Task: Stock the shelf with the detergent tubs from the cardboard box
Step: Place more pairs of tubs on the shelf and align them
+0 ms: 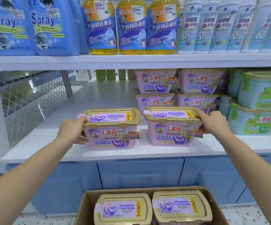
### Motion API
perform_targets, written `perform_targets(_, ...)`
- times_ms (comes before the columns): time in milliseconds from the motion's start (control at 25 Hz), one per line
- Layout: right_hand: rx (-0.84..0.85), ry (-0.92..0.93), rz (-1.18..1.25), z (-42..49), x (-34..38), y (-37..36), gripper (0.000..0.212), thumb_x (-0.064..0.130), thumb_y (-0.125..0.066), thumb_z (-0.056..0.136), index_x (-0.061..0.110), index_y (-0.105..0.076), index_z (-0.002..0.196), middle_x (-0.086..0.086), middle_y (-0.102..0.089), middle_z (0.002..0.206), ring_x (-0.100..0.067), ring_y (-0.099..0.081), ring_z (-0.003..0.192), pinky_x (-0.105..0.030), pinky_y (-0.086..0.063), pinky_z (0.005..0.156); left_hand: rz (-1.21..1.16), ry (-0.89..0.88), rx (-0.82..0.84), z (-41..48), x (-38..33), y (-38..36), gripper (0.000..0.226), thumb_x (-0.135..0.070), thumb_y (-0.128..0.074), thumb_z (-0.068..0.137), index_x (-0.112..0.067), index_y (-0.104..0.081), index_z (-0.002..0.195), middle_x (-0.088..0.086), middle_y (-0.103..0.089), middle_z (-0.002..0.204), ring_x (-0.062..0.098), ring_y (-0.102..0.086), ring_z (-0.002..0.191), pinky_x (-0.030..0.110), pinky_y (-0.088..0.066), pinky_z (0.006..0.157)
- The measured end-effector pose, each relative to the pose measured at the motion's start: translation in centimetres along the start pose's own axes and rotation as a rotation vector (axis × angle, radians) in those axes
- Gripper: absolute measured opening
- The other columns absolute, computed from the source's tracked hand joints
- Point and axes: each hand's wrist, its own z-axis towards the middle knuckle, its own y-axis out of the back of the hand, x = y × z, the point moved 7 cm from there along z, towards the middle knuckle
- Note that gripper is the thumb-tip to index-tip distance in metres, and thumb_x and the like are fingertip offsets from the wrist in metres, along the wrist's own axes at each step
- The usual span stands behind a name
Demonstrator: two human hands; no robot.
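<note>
**Grip.** The left tub (110,133), a pink Liby detergent tub with a gold lid, is clasped at its left end by the left hand (73,130), whose digits are curled round the lid rim and the end wall. The right tub (173,129), of the same kind, is clasped at its right end by the right hand (212,123), whose fingers are closed over the lid's corner. Both tubs are held upright with labels facing forward. They are set side by side with a narrow gap between them, on the front part of the white shelf board (34,143).

**Behind the grip.** Four more pink tubs (154,82) are stacked in two piles of two directly behind the right tub. The board behind the left tub is backed by a wire mesh panel (34,98).

**Right of the grip.** Green-labelled Liby tubs (255,120) are stacked just beside the right hand.

**Above the grip.** Blue Spray bottles (9,26), yellow bottles (131,26) and pale canisters (212,26) are ranged on the upper shelf.

**Below the grip.** Blue cabinet doors (139,172) are seen under the board. Nearer the viewer stands the open cardboard box (86,207), in which two boxed tubs (123,208) lie side by side, lids up.
</note>
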Motion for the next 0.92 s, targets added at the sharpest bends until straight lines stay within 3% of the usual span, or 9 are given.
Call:
perform_targets(120, 0.053, -0.036, 0.064, 0.1, 0.2, -0.6, 0.042, 0.045, -0.055, 0.080, 0.005, -0.060, 0.068, -0.021, -0.069, 0.084, -0.039, -0.067, 0.078, -0.049, -0.057, 0.078, 0.022, -0.006, -0.010, 0.4, -0.3, -0.5, 0.043, -0.042, -0.051, 0.076, -0.002, -0.067, 0.078, 0.021, -0.070, 0.064, 0.039, -0.070, 0.060, 0.049, -0.058, 0.075)
perform_targets(320, 0.118, -0.018, 0.164, -0.9, 0.2, -0.9, 0.042, 0.044, -0.055, 0.084, 0.007, -0.060, 0.066, -0.009, -0.065, 0.063, -0.033, -0.068, 0.074, -0.044, -0.058, 0.075, -0.029, 0.009, -0.013, 0.5, 0.2, -0.7, 0.049, -0.047, -0.046, 0.085, -0.001, -0.064, 0.085, 0.023, -0.069, 0.076, 0.038, -0.069, 0.070, 0.044, -0.058, 0.071)
perform_targets(480, 0.168, -0.030, 0.206, -1.0, 0.0, -1.0, 0.047, 0.054, -0.050, 0.085, 0.010, -0.059, 0.069, -0.008, -0.065, 0.067, -0.030, -0.066, 0.073, -0.040, -0.058, 0.071, -0.025, -0.022, -0.038, 0.3, 0.5, -0.7, 0.049, -0.049, -0.044, 0.086, -0.005, -0.064, 0.089, 0.016, -0.068, 0.076, 0.035, -0.068, 0.073, 0.041, -0.056, 0.072)
perform_targets(720, 0.175, -0.037, 0.142, -0.2, 0.7, -1.0, 0.049, 0.052, -0.047, 0.088, 0.006, -0.057, 0.077, -0.021, -0.069, 0.088, -0.038, -0.068, 0.082, -0.046, -0.058, 0.077, 0.007, -0.015, -0.032, 0.7, -0.4, -1.1, 0.046, -0.043, -0.039, 0.088, -0.004, -0.062, 0.094, 0.015, -0.066, 0.074, 0.037, -0.066, 0.073, 0.043, -0.056, 0.076)
perform_targets(920, 0.112, -0.050, 0.307, -2.1, -1.7, -0.4, 0.058, 0.052, -0.034, 0.092, 0.000, -0.059, 0.101, -0.016, -0.067, 0.088, -0.029, -0.064, 0.079, -0.042, -0.052, 0.078, -0.092, -0.049, -0.119, -0.6, 1.1, -0.2, 0.055, -0.053, -0.031, 0.088, -0.007, -0.061, 0.093, 0.016, -0.068, 0.094, 0.034, -0.065, 0.078, 0.042, -0.052, 0.078)
